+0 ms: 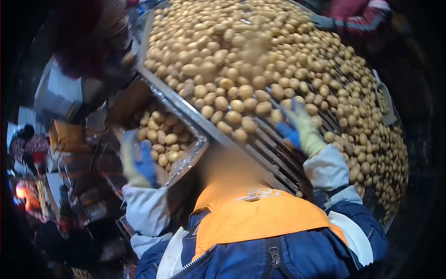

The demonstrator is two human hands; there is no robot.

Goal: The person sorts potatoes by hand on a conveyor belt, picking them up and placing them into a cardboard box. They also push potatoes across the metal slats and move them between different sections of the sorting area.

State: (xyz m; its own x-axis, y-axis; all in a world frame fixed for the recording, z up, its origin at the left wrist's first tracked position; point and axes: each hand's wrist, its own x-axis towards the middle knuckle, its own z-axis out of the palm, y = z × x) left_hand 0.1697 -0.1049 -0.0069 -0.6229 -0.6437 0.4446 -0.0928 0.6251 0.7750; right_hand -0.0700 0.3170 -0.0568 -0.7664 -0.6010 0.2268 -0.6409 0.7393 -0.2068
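Observation:
My right hand point(299, 130), in a yellow and blue glove, rests among potatoes point(241, 93) on a slatted metal sorting table point(274, 153). Its fingers are spread and touch several of the potatoes. My left hand point(139, 160), gloved the same way, is at the near left side of a cardboard box point(127, 104) with a clear plastic liner point(197, 149). Motion smears its fingers, so whether they grip the box side cannot be made out. Inside the box lie potatoes point(162, 137), partly filling it.
A metal rim point(186, 107) separates the box from the table. A white scoop point(384, 100) lies among potatoes at the right. Across the table is another person's gloved hand point(323, 22). White boxes point(58, 88) stand at the left, near another person in dark red point(76, 37).

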